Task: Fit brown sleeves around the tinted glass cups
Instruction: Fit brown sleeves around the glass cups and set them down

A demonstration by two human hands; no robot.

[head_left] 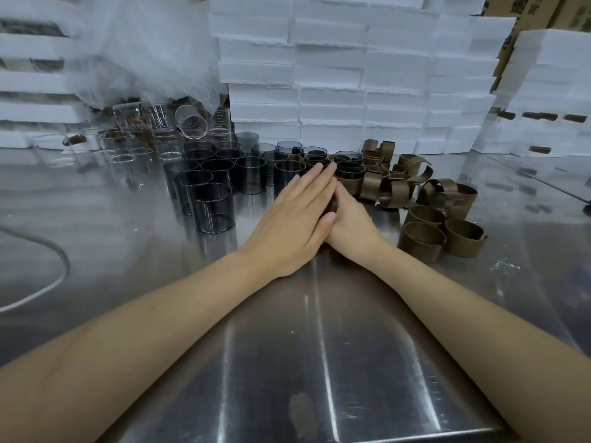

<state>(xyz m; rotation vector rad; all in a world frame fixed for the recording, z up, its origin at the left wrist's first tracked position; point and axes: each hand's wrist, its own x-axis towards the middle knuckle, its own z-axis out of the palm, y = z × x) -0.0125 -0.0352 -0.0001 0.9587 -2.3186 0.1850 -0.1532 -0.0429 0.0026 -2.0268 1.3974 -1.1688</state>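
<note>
Both hands meet at the middle of the steel table (287, 362). The left hand (294, 219) lies flat, fingers straight, palm pressing down over the right hand (348, 228), which curls around something dark between them. It looks like a cup with a sleeve being wrapped, though it is too covered to be sure, so I cannot tell exactly what either hand grips. The step seems to be pressing a sleeve closed. Next should call for lifting off and reaching for another piece. Bare tinted cups (212, 207) stand left and far; loose brown sleeves (422, 241) are heaped on the right.
</note>
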